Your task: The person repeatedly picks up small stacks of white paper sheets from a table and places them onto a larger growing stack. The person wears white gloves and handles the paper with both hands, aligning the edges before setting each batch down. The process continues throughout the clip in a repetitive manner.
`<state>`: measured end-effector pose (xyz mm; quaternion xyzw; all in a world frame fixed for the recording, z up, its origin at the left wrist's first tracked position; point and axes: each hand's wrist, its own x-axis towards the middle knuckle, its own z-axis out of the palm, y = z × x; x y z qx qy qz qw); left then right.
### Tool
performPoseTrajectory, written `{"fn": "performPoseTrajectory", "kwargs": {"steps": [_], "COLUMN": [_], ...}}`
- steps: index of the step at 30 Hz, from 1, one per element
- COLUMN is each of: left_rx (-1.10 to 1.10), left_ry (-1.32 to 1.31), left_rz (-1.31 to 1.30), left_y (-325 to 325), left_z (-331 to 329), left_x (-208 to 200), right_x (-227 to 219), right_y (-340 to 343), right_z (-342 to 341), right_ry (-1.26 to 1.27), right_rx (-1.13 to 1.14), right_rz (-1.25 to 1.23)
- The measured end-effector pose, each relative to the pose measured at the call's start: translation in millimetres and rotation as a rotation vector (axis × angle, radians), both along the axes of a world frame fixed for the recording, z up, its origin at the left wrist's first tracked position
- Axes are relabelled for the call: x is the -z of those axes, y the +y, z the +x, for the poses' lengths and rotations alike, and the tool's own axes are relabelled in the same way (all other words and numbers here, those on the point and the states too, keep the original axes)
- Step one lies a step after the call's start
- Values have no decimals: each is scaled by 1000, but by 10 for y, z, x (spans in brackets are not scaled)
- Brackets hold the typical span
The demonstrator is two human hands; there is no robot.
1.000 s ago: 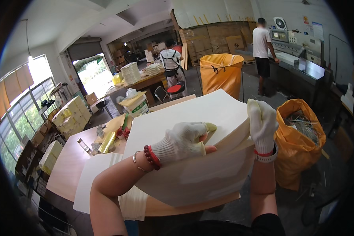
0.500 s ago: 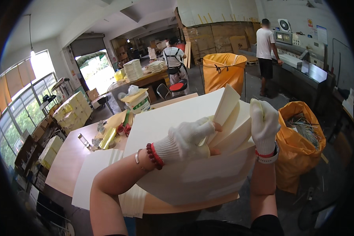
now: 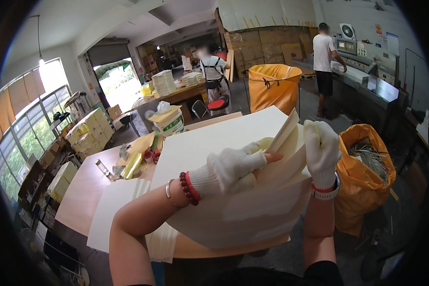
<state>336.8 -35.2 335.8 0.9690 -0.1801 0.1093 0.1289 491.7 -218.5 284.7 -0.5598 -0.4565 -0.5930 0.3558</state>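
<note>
A large stack of white paper sheets (image 3: 219,133) lies on the table in front of me, its near side bowed downward. My left hand (image 3: 238,167), in a white knit glove with bare fingertips, reaches across the stack. Its thumb and fingers close on lifted, curling sheets near the right corner. At that corner my right hand (image 3: 321,152), gloved the same way, is closed around the edge of the sheets and bends them up. Its fingertips are mostly hidden. Between the two hands the sheets (image 3: 291,155) fan apart in several layers.
More white sheets (image 3: 114,214) lie at the left on the pinkish tabletop (image 3: 81,200), near a yellow roll (image 3: 132,167) and a white bucket (image 3: 169,121). Orange bags (image 3: 271,90) (image 3: 362,190) stand behind and to the right. Two people (image 3: 212,69) (image 3: 323,62) stand farther back.
My left hand has shifted slightly right along the lifted sheets, and their raised flap sits lower and farther right. My right hand stays at the corner.
</note>
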Motion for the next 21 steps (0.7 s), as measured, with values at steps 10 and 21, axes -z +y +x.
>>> {"fn": "performPoseTrajectory", "kwargs": {"steps": [10,21], "left_rx": [14,25], "left_ry": [-145,44], "left_rz": [-145,-148], "left_y": [-22,-75], "left_z": [4,-33], "left_x": [42,-93], "right_x": [167,6], "right_y": [20,33], "right_z": [49,30], "right_ry": [-15,87], "right_rx": [176,-243], "right_rz": [46,74]}}
